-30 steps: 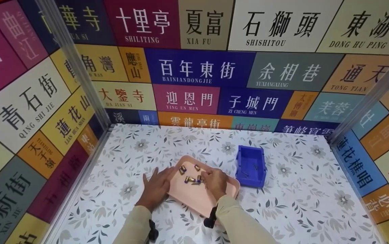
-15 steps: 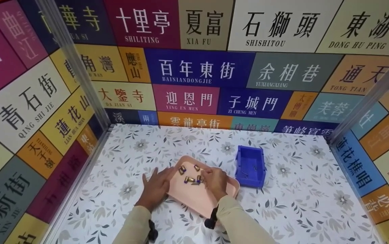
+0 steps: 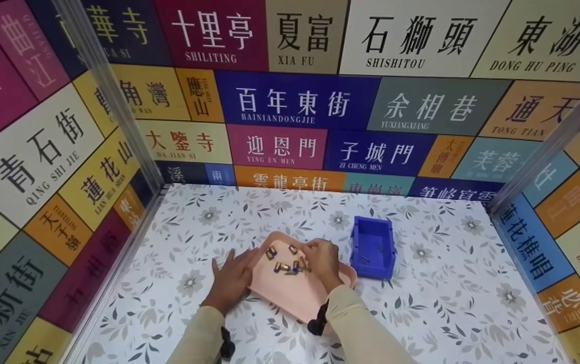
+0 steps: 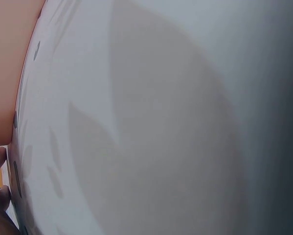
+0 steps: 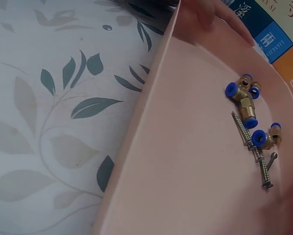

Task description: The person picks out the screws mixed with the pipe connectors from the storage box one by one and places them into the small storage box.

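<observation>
A shallow pink tray (image 3: pixel 285 293) lies at an angle on the table. My left hand (image 3: pixel 232 280) grips its left rim, thumb on the inside and a finger along the edge; other fingers are spread out. In the tray lie several brass push-in fittings (image 5: pixel 246 105) with blue ends, and thin metal screws (image 5: pixel 261 166) beside them. Over the tray's far right side is my right hand (image 3: pixel 324 263), thumb and index finger apart close to the fittings. I see nothing held between them. Only a small part of the right hand shows in the right wrist view.
A blue plastic bin (image 3: pixel 373 248) stands right of the tray with a few thin screws inside. A floral cloth (image 3: pixel 189 232) covers the table. Walls with printed street names (image 3: pixel 295 101) enclose it at the back and sides.
My right hand has shifted slightly up and away from the fittings, and its thumb and index finger have parted. The left hand and the tray stay in place.
</observation>
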`<act>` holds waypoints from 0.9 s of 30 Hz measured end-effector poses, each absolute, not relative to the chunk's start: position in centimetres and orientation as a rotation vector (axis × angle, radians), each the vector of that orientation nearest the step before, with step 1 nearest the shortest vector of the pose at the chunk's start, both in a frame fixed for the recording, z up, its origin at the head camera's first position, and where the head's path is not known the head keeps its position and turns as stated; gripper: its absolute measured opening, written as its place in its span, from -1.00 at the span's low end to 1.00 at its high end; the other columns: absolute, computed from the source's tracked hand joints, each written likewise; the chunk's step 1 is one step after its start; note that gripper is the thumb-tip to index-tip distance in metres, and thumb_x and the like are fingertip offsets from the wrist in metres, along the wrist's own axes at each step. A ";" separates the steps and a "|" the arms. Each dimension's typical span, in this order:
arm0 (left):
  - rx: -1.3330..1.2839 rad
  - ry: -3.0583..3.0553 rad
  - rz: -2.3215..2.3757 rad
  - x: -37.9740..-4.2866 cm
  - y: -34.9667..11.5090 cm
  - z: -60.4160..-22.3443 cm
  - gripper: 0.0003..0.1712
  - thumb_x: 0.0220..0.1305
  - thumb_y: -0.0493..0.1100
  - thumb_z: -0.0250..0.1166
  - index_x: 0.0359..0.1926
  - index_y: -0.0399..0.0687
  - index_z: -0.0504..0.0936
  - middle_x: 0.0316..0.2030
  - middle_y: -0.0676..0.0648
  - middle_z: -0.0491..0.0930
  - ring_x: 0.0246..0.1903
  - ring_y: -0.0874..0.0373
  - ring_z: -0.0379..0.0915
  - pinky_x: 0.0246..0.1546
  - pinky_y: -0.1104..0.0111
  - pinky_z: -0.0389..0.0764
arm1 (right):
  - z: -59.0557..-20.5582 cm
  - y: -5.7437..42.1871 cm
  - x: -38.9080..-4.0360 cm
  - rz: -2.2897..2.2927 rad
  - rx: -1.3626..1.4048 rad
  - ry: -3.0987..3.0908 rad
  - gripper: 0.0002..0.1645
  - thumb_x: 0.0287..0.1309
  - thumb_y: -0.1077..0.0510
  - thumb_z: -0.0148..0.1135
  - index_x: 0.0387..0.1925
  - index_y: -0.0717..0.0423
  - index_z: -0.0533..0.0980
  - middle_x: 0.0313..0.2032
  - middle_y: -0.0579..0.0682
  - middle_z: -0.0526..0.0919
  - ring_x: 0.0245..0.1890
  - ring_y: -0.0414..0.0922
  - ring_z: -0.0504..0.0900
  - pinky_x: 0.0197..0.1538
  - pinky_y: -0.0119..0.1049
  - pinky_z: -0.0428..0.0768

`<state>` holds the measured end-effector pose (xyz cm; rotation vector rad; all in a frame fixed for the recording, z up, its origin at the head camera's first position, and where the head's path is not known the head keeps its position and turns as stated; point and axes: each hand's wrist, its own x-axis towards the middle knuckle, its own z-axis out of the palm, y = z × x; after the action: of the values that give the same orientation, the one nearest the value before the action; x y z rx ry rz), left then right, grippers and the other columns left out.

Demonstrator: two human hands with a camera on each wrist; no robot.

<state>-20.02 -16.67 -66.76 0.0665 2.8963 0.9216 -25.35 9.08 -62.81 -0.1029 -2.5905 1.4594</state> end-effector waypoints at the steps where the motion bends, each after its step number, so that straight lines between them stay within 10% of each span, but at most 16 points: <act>1: 0.064 2.898 0.921 -20.0 -16.7 -66.8 -0.42 0.58 0.21 -0.27 0.55 0.68 0.07 0.54 0.35 0.14 0.64 -0.03 -0.27 0.48 -0.27 -0.64 | -62.7 9.2 -25.4 1.478 -0.098 -2.586 -0.85 0.19 0.14 0.45 -0.44 0.13 0.75 -0.60 0.03 0.75 -0.72 -0.22 0.62 -0.67 -0.41 0.51; 10: 0.055 2.898 0.928 -20.0 -16.4 -66.2 -0.42 0.58 0.18 -0.25 0.55 0.68 0.09 0.54 0.34 0.16 0.64 -0.05 -0.24 0.48 -0.29 -0.62 | -61.6 10.6 -25.4 1.627 -0.012 -2.540 -0.83 0.20 0.10 0.45 -0.42 0.12 0.73 -0.59 0.15 0.73 -0.65 0.14 0.72 -0.67 -0.43 0.50; 27: -0.012 2.893 0.876 -20.1 -16.5 -66.7 -0.44 0.56 0.21 -0.27 0.50 0.85 0.05 0.54 0.35 0.15 0.65 0.00 -0.26 0.50 -0.26 -0.61 | -58.9 15.0 -25.9 1.754 0.016 -2.435 -0.81 0.20 0.03 0.47 -0.39 0.06 0.73 -0.67 -0.03 0.63 -0.73 -0.07 0.60 -0.62 -0.32 0.58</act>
<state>-20.11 -16.51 -66.70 -0.0124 2.8934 0.8757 -25.85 15.04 -58.85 0.0163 -2.4348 1.7540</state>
